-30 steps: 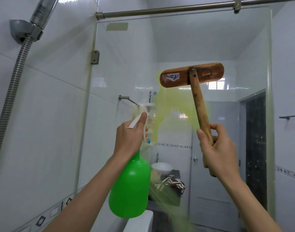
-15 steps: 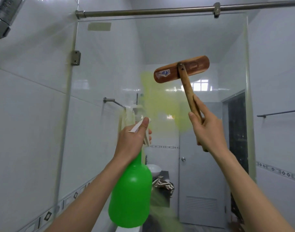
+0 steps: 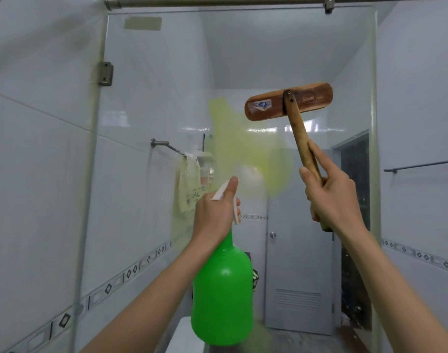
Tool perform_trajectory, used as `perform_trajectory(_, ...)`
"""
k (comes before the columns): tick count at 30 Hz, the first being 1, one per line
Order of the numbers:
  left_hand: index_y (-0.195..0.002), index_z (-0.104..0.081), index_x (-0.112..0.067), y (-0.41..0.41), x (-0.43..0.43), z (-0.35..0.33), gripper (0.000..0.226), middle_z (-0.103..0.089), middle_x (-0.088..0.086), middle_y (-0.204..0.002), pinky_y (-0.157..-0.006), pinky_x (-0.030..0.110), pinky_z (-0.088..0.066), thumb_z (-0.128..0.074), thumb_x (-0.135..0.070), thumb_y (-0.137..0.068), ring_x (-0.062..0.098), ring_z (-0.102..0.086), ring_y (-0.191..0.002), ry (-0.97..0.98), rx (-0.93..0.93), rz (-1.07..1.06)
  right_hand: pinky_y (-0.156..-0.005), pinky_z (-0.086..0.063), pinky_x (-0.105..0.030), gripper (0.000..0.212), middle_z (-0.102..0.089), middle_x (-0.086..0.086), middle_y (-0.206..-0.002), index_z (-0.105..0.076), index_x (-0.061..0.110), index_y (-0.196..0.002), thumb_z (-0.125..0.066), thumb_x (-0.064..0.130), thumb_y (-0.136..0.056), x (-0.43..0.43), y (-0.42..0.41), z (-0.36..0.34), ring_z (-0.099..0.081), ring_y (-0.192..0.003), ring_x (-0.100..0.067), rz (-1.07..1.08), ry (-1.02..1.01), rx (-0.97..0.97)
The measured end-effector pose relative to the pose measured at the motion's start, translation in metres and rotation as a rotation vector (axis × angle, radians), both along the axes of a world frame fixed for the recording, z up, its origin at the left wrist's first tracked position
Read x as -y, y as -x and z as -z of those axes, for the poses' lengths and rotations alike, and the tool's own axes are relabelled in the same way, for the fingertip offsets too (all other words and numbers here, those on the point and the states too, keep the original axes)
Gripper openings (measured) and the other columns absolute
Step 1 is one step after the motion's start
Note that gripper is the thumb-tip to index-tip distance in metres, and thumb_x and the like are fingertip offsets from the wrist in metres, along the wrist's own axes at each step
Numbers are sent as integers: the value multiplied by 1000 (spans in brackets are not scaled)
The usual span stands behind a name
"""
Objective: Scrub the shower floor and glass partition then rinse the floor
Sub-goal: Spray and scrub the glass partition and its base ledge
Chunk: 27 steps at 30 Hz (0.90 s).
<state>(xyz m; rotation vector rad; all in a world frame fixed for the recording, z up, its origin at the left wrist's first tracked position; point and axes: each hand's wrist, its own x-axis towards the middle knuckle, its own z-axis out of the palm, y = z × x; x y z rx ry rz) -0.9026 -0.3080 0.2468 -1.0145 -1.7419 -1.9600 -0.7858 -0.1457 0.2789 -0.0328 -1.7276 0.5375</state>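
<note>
Left hand [image 3: 214, 212] curled round the neck of the green spray bottle [image 3: 221, 296], thumb atop its white spray head, nozzle facing the glass partition [image 3: 154, 98], presumably to wet the pane before scrubbing. A yellow-green cleaner smear [image 3: 233, 146] sits mid-pane. Right hand [image 3: 330, 197] wrapped round the handle of the wooden scrub brush [image 3: 289, 101], forefinger laid along it, brush head raised at the partition's upper part just right of the smear, likely to spread it.

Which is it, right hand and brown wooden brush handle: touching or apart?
Touching. Head view: right hand grips the brown wooden brush handle, fingers curled round it.
</note>
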Motion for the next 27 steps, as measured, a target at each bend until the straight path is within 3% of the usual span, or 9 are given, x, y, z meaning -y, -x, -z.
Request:
perform_trajectory(3,-80,-74,-13,10,12,-26,53,-75,8,-76,-75,37,-60,-45,-55,-96,25,-74,-74,-61,-15,-37,-40,-53,-31,53,-57,-8,-65,-33,45,-144,-52,29,-97,1,-2,-1,-54,-49,-31,1,19,21)
perform_trajectory(7,-69,-68,-25,22,30,-70,50,-73,2,-71,-74,30,-55,-42,-57,-97,20,-73,-71,-106,-76,-131,-44,-53,-24,53,-61,-16,-70,-33,42,-145,-52,29,-97,5,1,-5,-60,-59,-36,13,-3,29)
perform_trajectory(11,-72,-66,-31,28,45,-98,44,-71,1,-71,-81,35,-57,-42,-59,-96,25,-73,-75,-122,-127,-194,-49,-53,-26,53,-63,-12,-73,-34,41,-144,-53,29,-96,11,5,-7,-61,-61,-33,5,-17,36)
perform_trajectory(14,-79,-72,-21,30,51,-113,59,-75,6,-81,-87,41,-56,-41,-71,-85,27,-73,-81,-90,-105,-180,-52,-54,-27,51,-62,-3,-72,-35,44,-141,-54,30,-96,16,9,-8,-61,-60,-29,5,-35,51)
perform_trajectory(18,-92,-74,-30,32,61,-121,53,-73,-2,-78,-94,46,-52,-40,-69,-88,28,-71,-87,-93,-114,-222,-49,-55,-31,52,-57,5,-65,-34,44,-142,-53,30,-96,23,9,0,-54,-48,-14,53,-103,74)
perform_trajectory(22,-63,-70,-23,43,83,-111,56,-75,2,-71,-88,46,-56,-45,-65,-91,27,-74,-78,-123,-69,-214,-45,-54,-39,54,-56,3,-59,-25,51,-139,-50,29,-97,43,-6,38,-51,-43,-12,80,-80,196)
perform_trajectory(24,-66,-73,-21,50,93,-104,57,-77,0,-75,-86,47,-57,-45,-65,-91,24,-75,-79,-99,-47,-212,-48,-53,-43,55,-57,1,-59,-19,52,-142,-46,29,-99,59,2,34,-54,-46,-15,122,-124,222)
perform_trajectory(27,-80,-71,-21,57,101,-96,50,-77,3,-85,-65,37,-58,-45,-61,-94,21,-75,-76,-98,-26,-262,-52,-50,-44,58,-56,-4,-62,-12,42,-150,-38,27,-101,67,42,-20,-55,-53,-24,230,-246,198)
